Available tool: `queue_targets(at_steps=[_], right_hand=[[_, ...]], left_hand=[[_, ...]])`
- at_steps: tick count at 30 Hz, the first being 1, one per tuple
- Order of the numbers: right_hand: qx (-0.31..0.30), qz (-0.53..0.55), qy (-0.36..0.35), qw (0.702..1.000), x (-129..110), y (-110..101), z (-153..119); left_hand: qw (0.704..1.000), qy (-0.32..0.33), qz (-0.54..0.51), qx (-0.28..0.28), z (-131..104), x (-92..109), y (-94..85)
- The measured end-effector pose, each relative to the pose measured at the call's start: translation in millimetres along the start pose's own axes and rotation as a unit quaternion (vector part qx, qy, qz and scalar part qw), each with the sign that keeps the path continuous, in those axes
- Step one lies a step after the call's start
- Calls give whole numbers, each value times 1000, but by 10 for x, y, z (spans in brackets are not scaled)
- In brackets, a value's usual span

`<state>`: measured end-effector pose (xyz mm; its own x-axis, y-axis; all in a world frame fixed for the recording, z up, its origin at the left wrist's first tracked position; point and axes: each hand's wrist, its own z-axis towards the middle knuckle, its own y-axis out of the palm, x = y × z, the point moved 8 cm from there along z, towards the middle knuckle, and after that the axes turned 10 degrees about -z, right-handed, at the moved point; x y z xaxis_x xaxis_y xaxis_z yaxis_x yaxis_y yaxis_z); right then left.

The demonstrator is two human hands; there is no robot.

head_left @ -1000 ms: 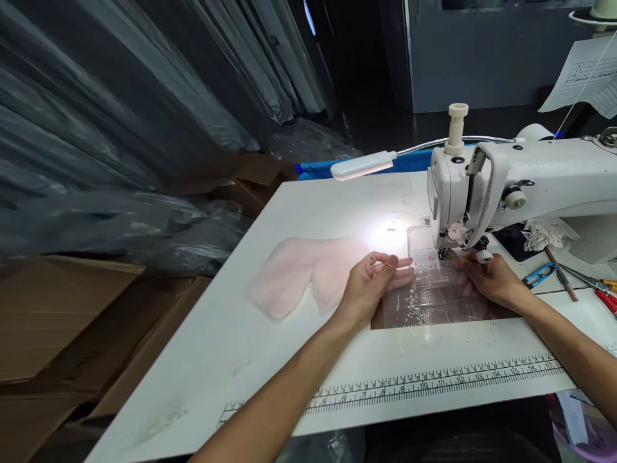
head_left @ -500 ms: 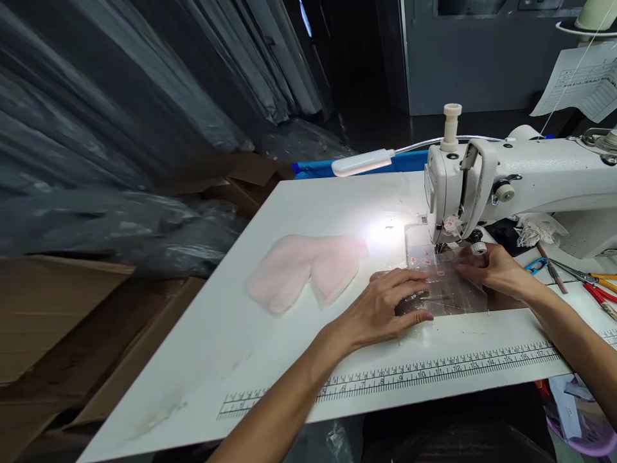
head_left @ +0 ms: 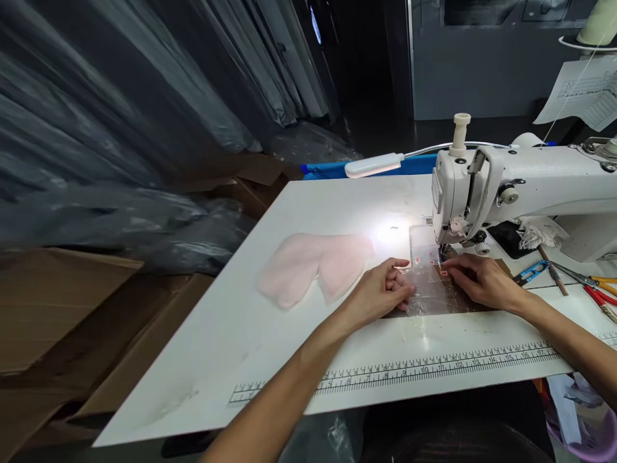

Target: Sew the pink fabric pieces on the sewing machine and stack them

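Note:
A white sewing machine (head_left: 511, 186) stands at the right of the white table (head_left: 231, 341). Under and in front of its needle lies a clear plastic sheet (head_left: 427, 289) with small red marks. My left hand (head_left: 388, 287) is at the sheet's left edge, fingers curled; whether it grips the sheet is unclear. My right hand (head_left: 475, 278) is closed, thumb and fingertips together at the sheet just in front of the needle; what they pinch is too small to name. Left of my left hand lies a pale pink fabric piece (head_left: 308, 260), flat on the table.
Blue snips (head_left: 531, 272), scissors (head_left: 573, 273) and a red-handled tool (head_left: 602, 301) lie at the right. A lamp (head_left: 373, 166) shines behind the fabric. A printed ruler (head_left: 424, 372) runs along the front edge. Cardboard boxes (head_left: 62, 302) stand at the left.
My left hand has drawn back slightly left, its fingers now curled. My right hand has moved a little left, closer to the needle front. The view has shifted slightly.

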<state>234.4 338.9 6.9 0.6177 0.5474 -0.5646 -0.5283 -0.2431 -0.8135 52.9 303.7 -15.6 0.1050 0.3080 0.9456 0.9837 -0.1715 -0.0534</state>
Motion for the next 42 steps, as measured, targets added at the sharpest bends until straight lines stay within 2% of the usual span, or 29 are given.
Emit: queue_targets(at_steps=[3,5,10,15,21,33,42], right_hand=[[-5,-122,-146,982,-161,75,-112],[-9,-171,-173,970,-182,123,-138],[-15,-205,-171,964,-133,135,-65],[0,-150,-173,973,-39,92,-52],[31,-60,-174,982,68,44,-123],[61,-88,-189,976,50,66,-147],[43,-63,-156,985,55,-12,-145]], left_hand=[[1000,-4,26,12,4,-5,-48],[998,5,55,25,14,0,-82],[991,49,104,63,46,36,-79],[991,59,93,79,85,24,-30],[993,52,60,86,127,4,-45],[994,58,19,90,177,-35,-39],[994,64,19,91,184,-41,-34]])
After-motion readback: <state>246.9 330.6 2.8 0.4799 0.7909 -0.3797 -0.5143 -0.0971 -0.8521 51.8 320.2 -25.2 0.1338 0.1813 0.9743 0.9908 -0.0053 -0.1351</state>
